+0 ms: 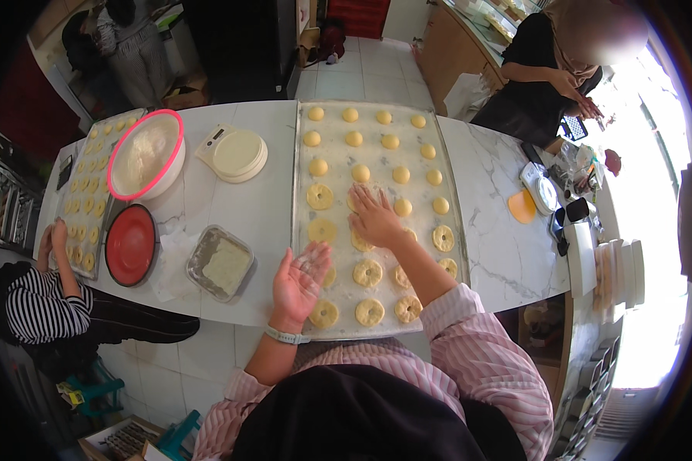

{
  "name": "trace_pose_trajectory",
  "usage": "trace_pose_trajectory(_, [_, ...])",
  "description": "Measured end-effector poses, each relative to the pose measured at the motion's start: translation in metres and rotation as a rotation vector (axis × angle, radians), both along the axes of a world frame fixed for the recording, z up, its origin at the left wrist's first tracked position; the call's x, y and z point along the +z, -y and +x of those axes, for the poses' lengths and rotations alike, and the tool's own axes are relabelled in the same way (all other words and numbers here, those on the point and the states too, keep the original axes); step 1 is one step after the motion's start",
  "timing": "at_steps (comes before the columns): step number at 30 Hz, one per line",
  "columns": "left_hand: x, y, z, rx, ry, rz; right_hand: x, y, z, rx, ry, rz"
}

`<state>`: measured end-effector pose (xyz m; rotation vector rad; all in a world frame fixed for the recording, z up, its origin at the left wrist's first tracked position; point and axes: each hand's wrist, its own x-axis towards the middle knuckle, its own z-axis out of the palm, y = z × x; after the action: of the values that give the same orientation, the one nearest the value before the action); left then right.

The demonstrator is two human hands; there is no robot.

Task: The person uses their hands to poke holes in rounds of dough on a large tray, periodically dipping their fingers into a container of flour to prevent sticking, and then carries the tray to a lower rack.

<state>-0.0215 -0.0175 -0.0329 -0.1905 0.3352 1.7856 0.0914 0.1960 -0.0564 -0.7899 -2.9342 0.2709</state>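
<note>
A large baking tray (335, 157) in front of me carries rows of pale dough. Round dough balls (401, 175) fill the far rows, and flattened dough rings (367, 273) with a dent or hole in the middle lie nearer. My right hand (380, 221) is palm down with its fingers spread, on or just over a dough piece in the middle of the tray that it mostly hides. Over the tray's near left edge, my left hand (298, 286) is turned palm up, empty and dusted with flour. Its fingers are partly extended, above a half-covered ring.
Left of the tray, the marble table (507, 253) bears a square flour pan (223, 265), kitchen scale (237, 156), pink-rimmed bowl (178, 161) and red round dish (131, 244). A striped-shirted person (50, 303) handles another dough tray. Someone in black (534, 96) stands at right.
</note>
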Motion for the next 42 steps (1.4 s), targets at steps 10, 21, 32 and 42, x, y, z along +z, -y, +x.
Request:
trace_pose_trajectory(10, [-0.004, 0.007, -0.004, 0.043, -0.028, -0.059, 0.018, -0.015, 0.013, -0.135, -0.206, 0.044])
trace_pose_trajectory(21, [-0.007, -0.005, 0.003, -0.078, -0.159, -0.11, 0.008, 0.0, 0.003, -0.149, -0.037, 0.152])
trace_pose_trajectory(32, [-0.017, -0.036, 0.027, -0.047, -0.569, -0.292, 0.046, 0.097, 0.021, -0.037, -0.295, 0.007])
trace_pose_trajectory(42, [0.001, -0.043, 0.026, -0.113, -0.765, -0.155, 0.056, 0.1, 0.035, -0.163, -0.662, -0.613])
